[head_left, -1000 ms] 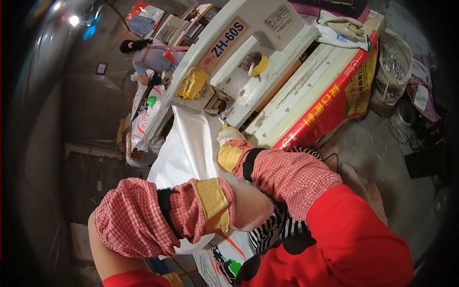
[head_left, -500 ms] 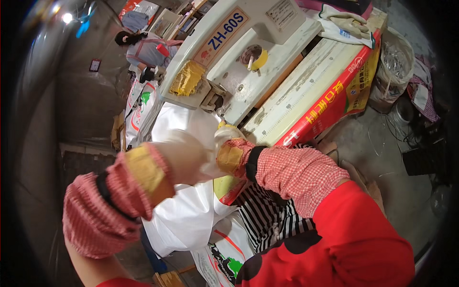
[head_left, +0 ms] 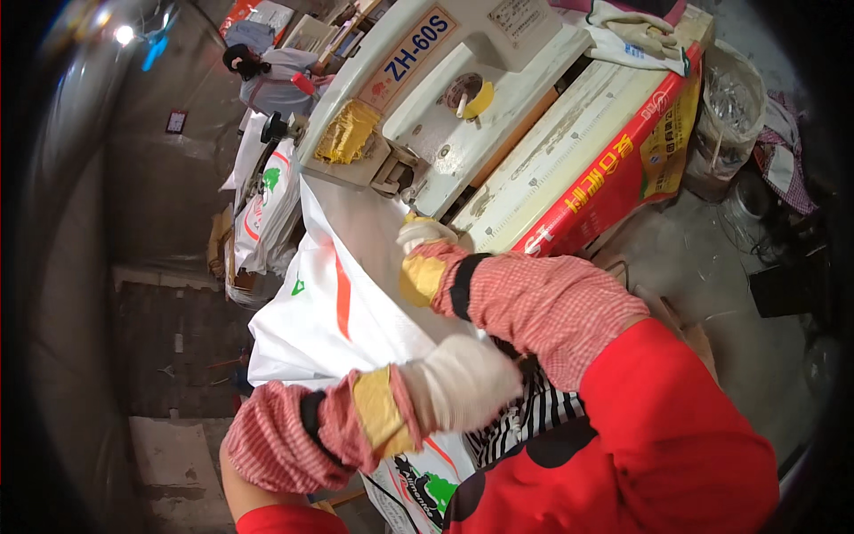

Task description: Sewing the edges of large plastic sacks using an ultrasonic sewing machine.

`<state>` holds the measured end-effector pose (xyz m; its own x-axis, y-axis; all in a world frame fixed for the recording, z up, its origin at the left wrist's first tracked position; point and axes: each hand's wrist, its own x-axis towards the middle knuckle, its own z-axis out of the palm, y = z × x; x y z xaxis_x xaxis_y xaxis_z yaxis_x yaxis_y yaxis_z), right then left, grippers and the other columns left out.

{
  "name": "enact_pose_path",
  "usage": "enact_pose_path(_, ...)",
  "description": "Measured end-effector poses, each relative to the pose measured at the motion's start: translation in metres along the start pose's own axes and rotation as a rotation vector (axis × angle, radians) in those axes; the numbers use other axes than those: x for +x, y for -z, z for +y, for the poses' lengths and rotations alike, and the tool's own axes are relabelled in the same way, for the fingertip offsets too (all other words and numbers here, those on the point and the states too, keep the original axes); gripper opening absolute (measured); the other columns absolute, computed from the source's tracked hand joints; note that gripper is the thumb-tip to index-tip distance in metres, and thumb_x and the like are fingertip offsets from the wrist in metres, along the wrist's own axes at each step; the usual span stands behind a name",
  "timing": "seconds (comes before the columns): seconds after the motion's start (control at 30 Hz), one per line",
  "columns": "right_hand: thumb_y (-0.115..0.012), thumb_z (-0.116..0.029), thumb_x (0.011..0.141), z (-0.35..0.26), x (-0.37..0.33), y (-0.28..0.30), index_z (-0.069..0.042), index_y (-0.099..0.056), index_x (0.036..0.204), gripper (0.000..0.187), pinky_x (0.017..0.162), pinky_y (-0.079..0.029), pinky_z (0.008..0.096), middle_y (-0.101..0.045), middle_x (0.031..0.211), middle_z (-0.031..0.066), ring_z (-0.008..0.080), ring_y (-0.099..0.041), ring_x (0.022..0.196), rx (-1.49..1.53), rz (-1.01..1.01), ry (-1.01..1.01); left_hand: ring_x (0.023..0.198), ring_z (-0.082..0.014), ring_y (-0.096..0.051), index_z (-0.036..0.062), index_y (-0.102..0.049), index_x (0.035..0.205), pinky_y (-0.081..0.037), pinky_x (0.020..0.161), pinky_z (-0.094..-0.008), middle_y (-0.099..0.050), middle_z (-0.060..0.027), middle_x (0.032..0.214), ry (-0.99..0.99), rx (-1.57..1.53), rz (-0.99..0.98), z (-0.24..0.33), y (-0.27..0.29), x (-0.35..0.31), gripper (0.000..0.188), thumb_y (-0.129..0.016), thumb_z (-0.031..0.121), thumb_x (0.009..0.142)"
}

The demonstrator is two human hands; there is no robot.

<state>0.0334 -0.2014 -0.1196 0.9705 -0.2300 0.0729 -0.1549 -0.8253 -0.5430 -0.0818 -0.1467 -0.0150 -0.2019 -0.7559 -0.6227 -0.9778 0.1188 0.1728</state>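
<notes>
A large white sewing machine (head_left: 445,89) with yellow tape on its head stands ahead of me. Beneath its needle end lies a white plastic-looking bag (head_left: 294,334) with an orange stripe and a green mark, spreading toward me. My right hand (head_left: 427,236), in a pale glove with a yellow-patched cuff, is closed at the bag's edge beside the needle area. Lower down, my left hand (head_left: 467,381), gloved alike, is over the bag's near part by my lap. Its fingers are blurred and partly hidden.
A pale worktable (head_left: 543,151) edged with red and yellow sheeting runs to the right. White gloves (head_left: 636,40) lie at its far end, near a sack (head_left: 729,107) of clear scraps. Printed bags (head_left: 265,209) are stacked at left. Another person (head_left: 276,80) works beyond the machine.
My left hand has swept from beside the right hand down toward my lap. The bag now shows its printed stripe, spread out to the left. My right hand remains near the needle.
</notes>
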Motion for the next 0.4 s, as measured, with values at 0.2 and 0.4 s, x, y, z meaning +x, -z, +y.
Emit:
enact_pose_path(0.2,-0.054,-0.028,0.077,0.053,-0.032,0.050,0.003,-0.057,0.092,0.034,0.066,-0.046,0.0396,-0.060,0.082,0.0227,0.0347,-0.060,0.078,0.405,-0.265,-0.085,0.060,-0.0288,-0.059,0.0105,-0.058,0.070,-0.047,0.054,-0.0386,-0.056,-0.0087,0.058,0.195,0.032,0.044,-0.031,-0.016,0.006,0.009,-0.058,0.018,0.065)
enact_pose_path(0.4,-0.053,-0.035,0.081,0.080,-0.056,0.006,-0.004,-0.061,0.085,0.033,0.061,-0.042,0.0351,-0.057,0.072,0.0213,0.0250,-0.049,0.057,0.146,-0.437,0.337,0.063,-0.0270,-0.060,0.0113,-0.058,0.074,-0.047,0.054,-0.0373,-0.060,-0.0086,0.078,0.237,0.036,0.067,-0.036,-0.025,0.016,0.014,-0.060,0.021,0.065)
